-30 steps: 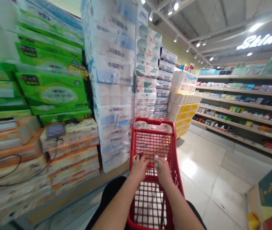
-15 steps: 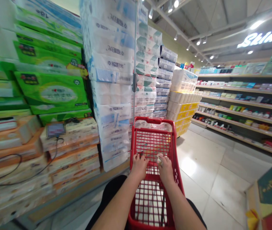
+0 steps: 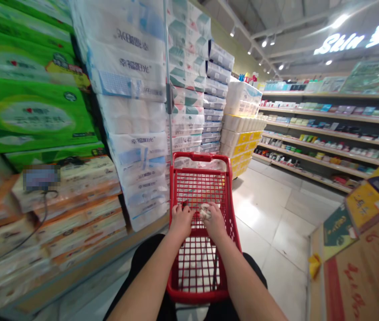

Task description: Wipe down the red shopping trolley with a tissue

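Observation:
My left hand (image 3: 182, 220) is over the middle of a red mesh shopping cart (image 3: 198, 295), its fingers curled. A small dark bit shows at its fingertips; whether it is held there I cannot tell. Close beside it, my right hand (image 3: 214, 223) closes around a crumpled whitish wad (image 3: 205, 211), maybe cloth or tissue. Both forearms reach forward over the cart's near part, between my dark-clothed legs. The floor shows through the mesh, and the cart's far bar (image 3: 201, 157) rises beyond my hands.
Stacked toilet paper packs (image 3: 136, 151) and green tissue packs (image 3: 35, 116) line the left. Yellow-and-white packs (image 3: 239, 142) stand ahead. Shelves of small goods (image 3: 326, 122) run along the right. Cardboard boxes (image 3: 366, 267) stand at the near right, beside the tiled floor (image 3: 259, 209).
The view has moved forward and turned slightly. The left stacks slide toward the left edge, and more boxes show at right. Both hands keep their places over the cart.

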Available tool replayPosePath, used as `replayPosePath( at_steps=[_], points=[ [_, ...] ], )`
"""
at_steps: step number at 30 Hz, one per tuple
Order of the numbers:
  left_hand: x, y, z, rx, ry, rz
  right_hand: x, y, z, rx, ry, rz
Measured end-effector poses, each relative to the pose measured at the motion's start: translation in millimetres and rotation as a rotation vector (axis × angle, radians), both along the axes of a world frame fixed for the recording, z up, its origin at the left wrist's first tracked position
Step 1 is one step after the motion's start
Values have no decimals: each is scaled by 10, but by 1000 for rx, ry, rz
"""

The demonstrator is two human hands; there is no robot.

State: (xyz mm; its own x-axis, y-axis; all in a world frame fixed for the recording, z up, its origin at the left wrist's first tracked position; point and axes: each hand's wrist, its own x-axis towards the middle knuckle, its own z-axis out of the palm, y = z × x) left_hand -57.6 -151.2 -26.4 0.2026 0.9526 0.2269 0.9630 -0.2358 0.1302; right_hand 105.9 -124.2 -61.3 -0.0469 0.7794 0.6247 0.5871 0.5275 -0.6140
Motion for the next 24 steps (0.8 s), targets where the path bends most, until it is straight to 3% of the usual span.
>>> replayPosePath(
  at_steps=[3,9,12,17,19,24],
  points=[
    [1,-3,4,5,9,-5,-4,-4,-3,-54,69,-87],
    [-9,3,-8,9,6,3,-191,-170,-82,-10,-211,192],
    [-16,6,-29,17,-4,0,-223,-216,-126,-85,-218,199],
    [-18,9,-42,35,8,-10,-91,-149,-51,-135,-96,355],
    [-16,16,-40,27,12,0,-30,-106,5,-141,-6,279],
    [-10,28,-38,6,24,-8,93,-53,85,-162,112,-154]
  ],
)
